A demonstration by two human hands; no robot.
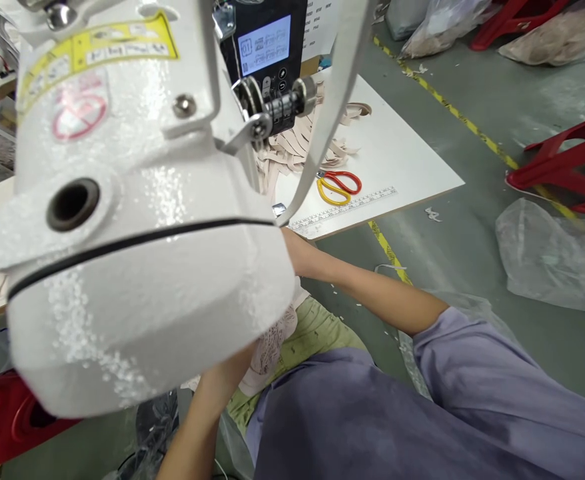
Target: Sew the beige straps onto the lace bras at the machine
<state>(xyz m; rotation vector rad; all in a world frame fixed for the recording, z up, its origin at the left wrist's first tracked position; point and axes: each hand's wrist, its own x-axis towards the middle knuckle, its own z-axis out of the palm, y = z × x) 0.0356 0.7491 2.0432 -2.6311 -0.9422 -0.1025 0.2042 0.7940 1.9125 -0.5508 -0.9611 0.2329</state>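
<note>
The white sewing machine head (pixel 152 300) fills the left half of the view and covers both my hands. My right forearm comes in from the right, and only the wrist edge of my right hand (pixel 296 253) shows beside the machine; its fingers are hidden. From below, my left forearm (pixel 207 407) runs up under the machine head, where the left hand is out of sight. Pale pink lace fabric (pixel 272 343) hangs between the forearms over my lap. A light elastic band (pixel 330 127) runs down past the tension knob (pixel 302 97) behind the machine head.
Scissors with red and yellow handles (pixel 340 187) lie on the white tabletop (pixel 412 170) by a printed ruler (pixel 352 205) and a heap of beige strips (pixel 297 147). A control display (pixel 265 48) stands behind. Red stools (pixel 567 160) and plastic bags (pixel 547 253) occupy the floor.
</note>
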